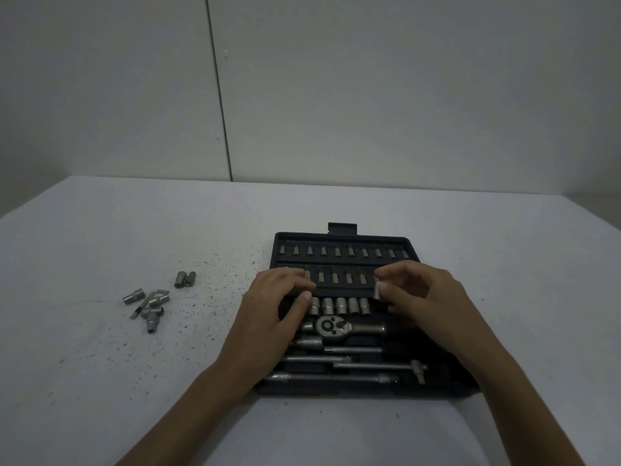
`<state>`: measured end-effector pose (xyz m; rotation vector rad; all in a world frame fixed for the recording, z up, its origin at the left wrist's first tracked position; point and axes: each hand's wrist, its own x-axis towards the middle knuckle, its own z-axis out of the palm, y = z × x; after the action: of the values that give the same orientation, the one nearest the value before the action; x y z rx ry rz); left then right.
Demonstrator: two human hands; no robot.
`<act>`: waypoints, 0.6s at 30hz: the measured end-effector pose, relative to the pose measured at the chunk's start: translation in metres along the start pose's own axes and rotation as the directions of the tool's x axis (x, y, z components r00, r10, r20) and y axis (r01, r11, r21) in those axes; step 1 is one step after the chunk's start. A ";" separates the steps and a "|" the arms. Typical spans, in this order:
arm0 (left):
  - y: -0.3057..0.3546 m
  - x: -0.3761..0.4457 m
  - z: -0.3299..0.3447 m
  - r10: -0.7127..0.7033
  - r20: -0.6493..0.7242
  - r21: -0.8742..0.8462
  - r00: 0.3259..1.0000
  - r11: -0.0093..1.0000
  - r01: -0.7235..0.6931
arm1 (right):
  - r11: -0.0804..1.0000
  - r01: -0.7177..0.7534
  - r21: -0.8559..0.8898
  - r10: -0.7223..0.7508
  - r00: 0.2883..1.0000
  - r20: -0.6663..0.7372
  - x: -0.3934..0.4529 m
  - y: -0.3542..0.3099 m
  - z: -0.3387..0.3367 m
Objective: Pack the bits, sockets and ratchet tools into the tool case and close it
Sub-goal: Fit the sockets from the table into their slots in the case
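**Socket Held Above Its Row, Loose Pieces Waiting to the Left**

A white table (100, 381) carried the open black tool case (339, 238), which lay flat near the person, its two far rows already lined with small upright bits and sockets. Nearer in the case sat the ratchet (331, 326), its handle running left to right, with extension bars (336, 359) lying parallel below it.

The left hand (268, 307) rested on the left part of the case, fingers loosely curled and pressing down by the row of larger sockets (341, 306); it appeared to steady the case and held nothing that could be seen. The right hand (420, 297) hovered over the right part of the case, thumb and fingertips pinching a small socket (376, 290). That socket stood roughly upright, long axis pointing up and slightly away, just right of the last socket in the row and a little above it. The likely slot therefore lay directly beneath and slightly towards the person, so a short downward push by the right hand seemed all that was needed.

Well apart on the left of the table lay the loose pieces (151, 304), a small heap of sockets and adapters on their sides, with two more sockets (184, 279) just beyond; the left hand was the nearer to them.
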<state>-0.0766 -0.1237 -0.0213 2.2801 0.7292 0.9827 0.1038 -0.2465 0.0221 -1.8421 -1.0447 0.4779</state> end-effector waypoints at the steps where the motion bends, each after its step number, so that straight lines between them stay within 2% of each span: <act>1: 0.001 0.000 0.000 -0.008 -0.002 0.000 1.000 1.000 0.008 | 0.999 -0.019 -0.028 0.018 1.000 -0.010 0.000 0.001 -0.001; 8: 0.003 -0.001 0.000 -0.033 -0.006 -0.001 0.999 0.999 0.033 | 0.983 -0.043 -0.179 0.044 0.999 0.003 -0.001 0.004 -0.001; 12: 0.004 0.000 -0.001 -0.038 -0.005 0.004 0.999 0.999 0.038 | 0.986 -0.049 -0.157 0.049 0.999 -0.004 -0.001 0.006 -0.001; 18: 0.005 0.000 -0.001 -0.055 0.003 0.015 0.998 0.998 0.055 | 0.970 -0.039 -0.240 0.043 0.999 0.012 -0.001 0.004 -0.003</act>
<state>-0.0765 -0.1267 -0.0176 2.2614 0.7965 0.9510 0.1068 -0.2497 0.0203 -2.0797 -1.1169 0.4058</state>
